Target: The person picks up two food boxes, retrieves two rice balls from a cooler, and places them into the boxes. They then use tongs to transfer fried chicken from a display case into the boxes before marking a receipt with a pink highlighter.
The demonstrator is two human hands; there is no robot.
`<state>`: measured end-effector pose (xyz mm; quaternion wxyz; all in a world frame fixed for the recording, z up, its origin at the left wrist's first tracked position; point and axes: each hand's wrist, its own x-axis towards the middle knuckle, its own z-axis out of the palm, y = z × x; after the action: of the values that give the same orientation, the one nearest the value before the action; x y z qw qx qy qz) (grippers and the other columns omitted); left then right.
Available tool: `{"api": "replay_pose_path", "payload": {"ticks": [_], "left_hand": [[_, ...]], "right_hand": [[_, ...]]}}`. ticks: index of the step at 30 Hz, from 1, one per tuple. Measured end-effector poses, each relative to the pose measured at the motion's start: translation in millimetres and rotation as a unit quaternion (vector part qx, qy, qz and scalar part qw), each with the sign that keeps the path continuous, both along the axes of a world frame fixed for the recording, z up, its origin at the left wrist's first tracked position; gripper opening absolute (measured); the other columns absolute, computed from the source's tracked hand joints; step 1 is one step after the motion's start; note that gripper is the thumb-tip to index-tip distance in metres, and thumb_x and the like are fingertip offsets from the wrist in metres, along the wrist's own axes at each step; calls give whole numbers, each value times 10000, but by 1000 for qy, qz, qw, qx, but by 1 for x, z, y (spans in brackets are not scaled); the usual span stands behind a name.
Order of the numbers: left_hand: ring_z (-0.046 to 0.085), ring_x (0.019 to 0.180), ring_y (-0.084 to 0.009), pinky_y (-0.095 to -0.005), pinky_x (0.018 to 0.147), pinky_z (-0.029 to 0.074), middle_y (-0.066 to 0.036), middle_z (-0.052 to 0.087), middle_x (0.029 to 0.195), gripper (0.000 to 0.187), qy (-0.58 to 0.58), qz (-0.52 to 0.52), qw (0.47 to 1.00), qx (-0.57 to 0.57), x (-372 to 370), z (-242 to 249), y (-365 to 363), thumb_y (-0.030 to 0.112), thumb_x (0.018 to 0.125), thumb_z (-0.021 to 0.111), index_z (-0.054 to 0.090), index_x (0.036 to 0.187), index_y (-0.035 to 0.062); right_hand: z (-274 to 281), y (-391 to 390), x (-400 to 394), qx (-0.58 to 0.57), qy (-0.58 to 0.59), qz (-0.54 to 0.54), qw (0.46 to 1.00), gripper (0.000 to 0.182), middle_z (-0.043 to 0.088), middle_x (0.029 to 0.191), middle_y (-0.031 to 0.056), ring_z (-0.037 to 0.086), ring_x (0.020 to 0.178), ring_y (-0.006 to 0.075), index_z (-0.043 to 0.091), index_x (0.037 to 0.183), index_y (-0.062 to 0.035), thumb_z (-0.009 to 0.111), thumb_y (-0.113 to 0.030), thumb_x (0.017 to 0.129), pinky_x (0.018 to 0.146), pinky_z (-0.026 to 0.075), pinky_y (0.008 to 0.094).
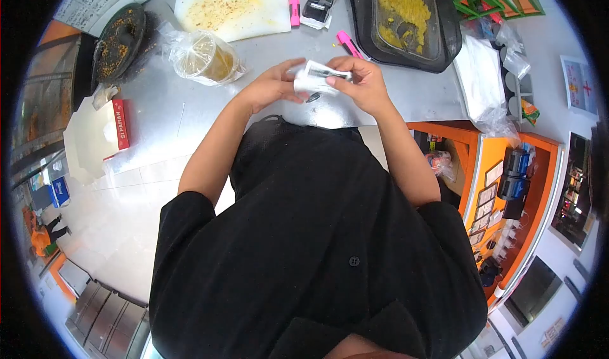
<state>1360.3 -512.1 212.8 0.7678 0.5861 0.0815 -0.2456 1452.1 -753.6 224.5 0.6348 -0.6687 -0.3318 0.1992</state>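
Note:
Folded white paper with dark print, like a receipt (pixel 315 83), is pinched between the thumb and fingers of my right hand (pixel 363 85). My left hand (pixel 274 86) is at the paper's left edge, its fingers apart and slightly blurred; whether they touch the paper is hard to see. Both hands are above the metal table (pixel 254 108) near its front edge. Behind my left hand stands a plastic-wrapped tub (pixel 212 60) with yellowish contents. A pink highlighter (pixel 349 44) lies just beyond my right hand. Below the paper is a small dark thing (pixel 313 97).
At the back are a white cutting board (pixel 273 17) with yellow crumbs, a tape dispenser (pixel 321 2) and a second pink marker (pixel 294 10). A black tray (pixel 450 38) bears a clear container (pixel 434 48) of yellow food. An open red-and-white box (pixel 120 125) is at left.

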Motion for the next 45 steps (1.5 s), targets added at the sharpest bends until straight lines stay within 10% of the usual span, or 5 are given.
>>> {"api": "replay_pose_path", "payload": {"ticks": [10, 18, 30, 35, 45], "left_hand": [[620, 1233, -206, -363, 1013, 514, -192, 503, 1532, 960, -144, 69, 987, -27, -17, 11, -29, 109, 884, 801, 206, 1631, 11], [710, 816, -128, -291, 745, 559, -78, 767, 926, 377, 8, -90, 994, 64, -16, -7, -45, 109, 906, 777, 660, 1235, -34], [673, 762, -175, -348, 700, 542, -110, 732, 929, 319, -285, -153, 870, 372, 4, -32, -64, 305, 899, 792, 728, 1026, 19], [718, 894, -227, -387, 806, 563, -171, 739, 1098, 510, -222, 70, 932, 278, 21, -42, -63, 338, 863, 820, 696, 1211, -14], [728, 772, -208, -354, 731, 554, -142, 766, 875, 264, -160, 162, 942, 245, 66, -84, -33, 188, 867, 801, 745, 1056, 12]], "right_hand": [[-23, 28, -14, 39, 163, -203, 965, 213, 721, 969, 95, 681, 833, 113, 584, 1153, 7, 698, -66, 989, 680, 530, 255], [-67, -13, 18, 38, 67, -354, 932, 252, 715, 940, 64, 633, 798, 81, 596, 1161, 5, 727, -125, 990, 696, 501, 239], [-82, -72, -4, -321, -242, -257, 879, 148, 734, 932, 203, 704, 847, 430, 655, 1101, -110, 685, -137, 959, 717, 555, 490], [-62, -31, -9, -105, 55, -97, 988, 268, 764, 969, 95, 708, 835, 126, 624, 1212, -28, 722, -73, 967, 694, 537, 290], [-47, -46, -19, -100, 242, -66, 963, 786, 760, 1034, 194, 731, 859, 169, 345, 1534, -35, 797, -52, 892, 755, 559, 312]]}}
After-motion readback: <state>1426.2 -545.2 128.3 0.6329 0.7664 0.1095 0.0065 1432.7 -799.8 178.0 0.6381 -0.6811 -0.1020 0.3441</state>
